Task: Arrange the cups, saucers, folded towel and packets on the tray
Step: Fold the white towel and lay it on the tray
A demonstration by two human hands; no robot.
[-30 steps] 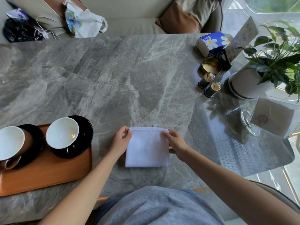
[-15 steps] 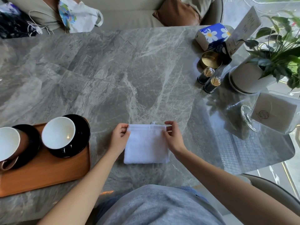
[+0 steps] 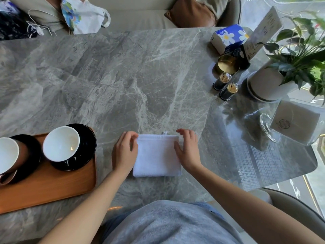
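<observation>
A white folded towel (image 3: 157, 155) lies flat on the grey marble table in front of me. My left hand (image 3: 125, 152) curls its fingers onto the towel's top left corner. My right hand (image 3: 188, 150) rests on the towel's right edge with its fingers spread. To the left is a wooden tray (image 3: 52, 189). On it a white-lined cup (image 3: 61, 144) sits on a black saucer (image 3: 86, 152). A second cup (image 3: 7, 154), brown outside, sits on another black saucer (image 3: 32, 152) and is cut off by the frame edge. I see no packets.
At the right stand two dark toothpick holders (image 3: 226, 86), a gold tin (image 3: 227, 64), a blue tissue box (image 3: 228, 38), a potted plant (image 3: 270, 85) and a glass holder of white paper (image 3: 295, 124). A sofa with bags and a cushion lies beyond the far edge.
My right hand has let go of the towel's top right corner and spread its fingers along the right edge. The left hand stays at the top left corner. The towel has not shifted.
</observation>
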